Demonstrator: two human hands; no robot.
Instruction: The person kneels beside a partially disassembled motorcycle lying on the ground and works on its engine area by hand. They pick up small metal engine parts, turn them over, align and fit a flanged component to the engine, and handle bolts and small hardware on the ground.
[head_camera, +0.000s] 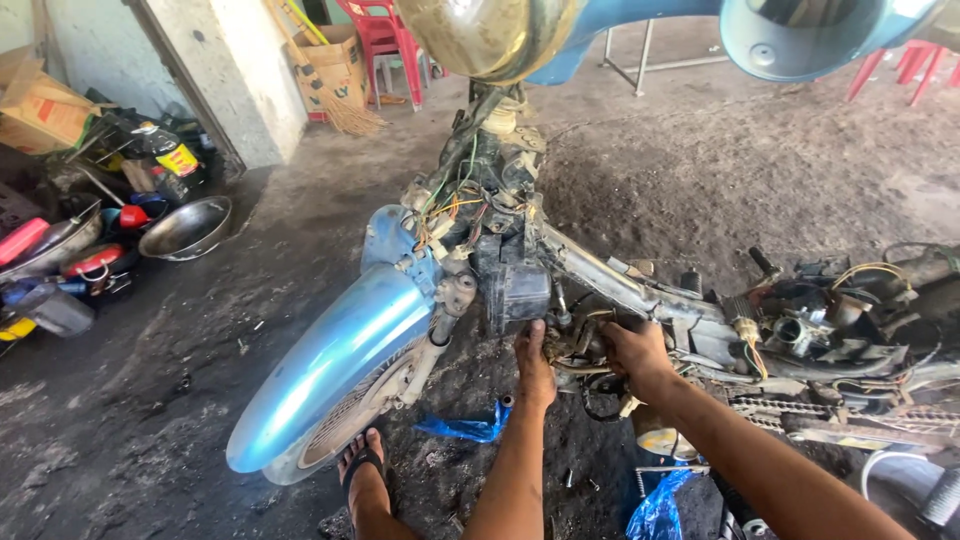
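Observation:
A stripped-down motorbike (600, 280) with exposed frame, wiring and engine parts stands in front of me. Its blue front fender (330, 360) covers the front wheel at lower left. My left hand (533, 365) reaches up under a dark box-like part (515, 290) near the steering column, fingers closed around a small piece I cannot make out. My right hand (635, 355) grips dirty metal parts and hoses just right of it, below the frame tube. My foot in a sandal (362, 470) rests on the ground beside the wheel.
A blue plastic bag (465, 428) lies on the dirt floor under the bike, another (655, 510) lower right. Metal bowls (188, 228), bottles and tools clutter the left side. Cardboard boxes, a broom (340, 105) and red plastic chairs (385, 40) stand at the back.

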